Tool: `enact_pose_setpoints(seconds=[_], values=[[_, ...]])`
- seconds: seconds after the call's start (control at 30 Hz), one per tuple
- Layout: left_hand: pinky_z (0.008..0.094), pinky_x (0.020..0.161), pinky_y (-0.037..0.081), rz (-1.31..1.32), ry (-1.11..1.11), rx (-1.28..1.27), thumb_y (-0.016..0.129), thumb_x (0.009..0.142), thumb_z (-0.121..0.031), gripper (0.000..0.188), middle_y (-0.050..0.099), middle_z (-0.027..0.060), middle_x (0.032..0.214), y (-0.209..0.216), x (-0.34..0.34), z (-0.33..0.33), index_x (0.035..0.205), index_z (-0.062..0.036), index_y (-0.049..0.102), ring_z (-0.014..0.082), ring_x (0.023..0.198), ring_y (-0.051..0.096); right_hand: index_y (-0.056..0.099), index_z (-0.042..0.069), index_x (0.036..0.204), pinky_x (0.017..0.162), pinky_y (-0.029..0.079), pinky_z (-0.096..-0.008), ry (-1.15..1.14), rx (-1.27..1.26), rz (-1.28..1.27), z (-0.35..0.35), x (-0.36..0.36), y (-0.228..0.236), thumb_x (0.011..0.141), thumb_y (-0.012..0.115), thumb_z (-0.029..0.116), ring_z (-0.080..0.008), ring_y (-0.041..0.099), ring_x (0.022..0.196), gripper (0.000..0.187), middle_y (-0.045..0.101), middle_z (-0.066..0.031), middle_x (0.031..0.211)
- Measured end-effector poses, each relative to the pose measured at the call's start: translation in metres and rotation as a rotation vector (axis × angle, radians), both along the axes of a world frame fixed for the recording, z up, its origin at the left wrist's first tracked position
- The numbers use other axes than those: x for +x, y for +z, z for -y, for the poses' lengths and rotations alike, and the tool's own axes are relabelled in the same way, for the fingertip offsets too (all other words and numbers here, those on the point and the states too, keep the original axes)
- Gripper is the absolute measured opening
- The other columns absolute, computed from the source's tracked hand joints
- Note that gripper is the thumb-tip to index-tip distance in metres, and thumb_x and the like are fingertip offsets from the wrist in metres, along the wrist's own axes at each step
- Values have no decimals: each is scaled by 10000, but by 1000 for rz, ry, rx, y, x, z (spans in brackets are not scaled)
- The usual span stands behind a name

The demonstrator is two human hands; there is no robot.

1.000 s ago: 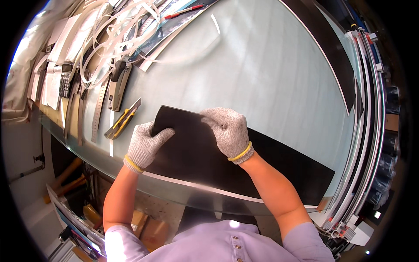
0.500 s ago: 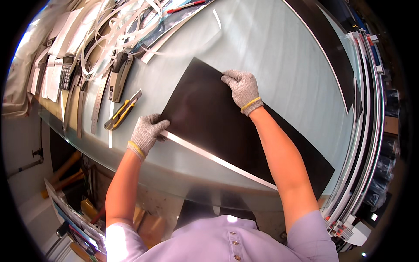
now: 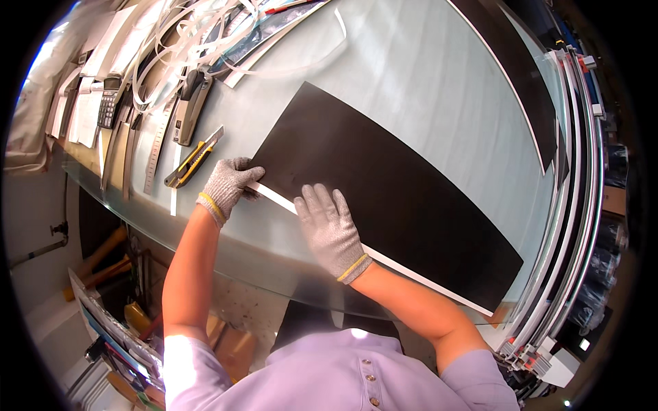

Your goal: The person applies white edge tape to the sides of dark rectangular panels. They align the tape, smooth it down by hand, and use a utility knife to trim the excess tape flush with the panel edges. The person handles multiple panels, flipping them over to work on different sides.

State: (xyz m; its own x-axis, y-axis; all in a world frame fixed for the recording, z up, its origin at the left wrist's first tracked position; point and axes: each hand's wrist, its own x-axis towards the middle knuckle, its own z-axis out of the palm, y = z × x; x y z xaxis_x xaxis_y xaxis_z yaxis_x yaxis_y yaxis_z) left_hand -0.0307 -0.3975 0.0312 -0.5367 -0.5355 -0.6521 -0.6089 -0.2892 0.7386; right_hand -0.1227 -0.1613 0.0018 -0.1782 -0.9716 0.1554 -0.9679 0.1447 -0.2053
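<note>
A black rectangular sheet (image 3: 397, 178) with a white strip (image 3: 432, 279) along its near edge lies across the glass-topped table. My left hand (image 3: 232, 183), in a grey knit glove, pinches the sheet's near left corner between thumb and fingers. Gloved as well, my right hand (image 3: 331, 226) rests flat over the near edge, its fingers stretched out on the black surface and its palm covering part of the white strip. Just left of my left hand lies a yellow and black utility knife (image 3: 194, 159), blade out.
A stapler (image 3: 192, 106), a steel ruler (image 3: 157, 147), a calculator (image 3: 110, 103) and loose curled white strips (image 3: 199, 51) crowd the table's left. Another black sheet (image 3: 521, 75) lies at the far right, beside long metal profiles (image 3: 572, 205).
My right hand has let go of the sheet's far edge and come down to the near edge, opening flat. My left hand keeps its corner, slightly farther up, and the sheet lies flatter.
</note>
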Motion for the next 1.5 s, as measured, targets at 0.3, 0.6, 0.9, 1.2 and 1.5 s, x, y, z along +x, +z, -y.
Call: enact_pose_setpoints(seconds=[0.3,0.6,0.9,1.2,1.5], values=[[307,582,538,147,-30,-372,738,880,-265,297,690,119,724,6,-4,18,934,25,702,181,594,660,457,-45,1445,1179,278,-540,18,60,-165,-7,0,-11,931,467,164,-392,443,1394,555,465,-229,1498],[495,868,494,414,-94,-1451,736,837,-231,330,664,215,1052,7,19,130,1108,-55,671,406,998,629,432,-33,1465,1185,276,-534,30,70,-130,-8,6,-9,938,468,188,-377,413,1418,573,421,-226,1532],[407,755,486,192,-212,-1206,733,726,29,296,589,139,921,13,127,-95,998,18,616,289,824,585,443,-34,1456,1183,279,-530,-12,31,-83,-10,5,-13,937,471,205,-395,405,1417,572,406,-231,1539],[472,850,477,238,-145,-1156,758,824,-208,484,595,193,1001,2,63,-133,1231,1,601,390,960,586,445,-68,1444,1181,271,-557,-21,-50,-37,-11,6,-23,938,460,189,-435,396,1410,567,403,-276,1521],[459,1191,239,56,-215,-1226,416,1040,-279,550,272,217,1604,-3,-1,-83,1542,-67,347,388,1476,251,432,-49,1466,1192,233,-577,-23,6,-70,-11,7,-19,953,460,195,-444,362,1428,570,378,-275,1537]])
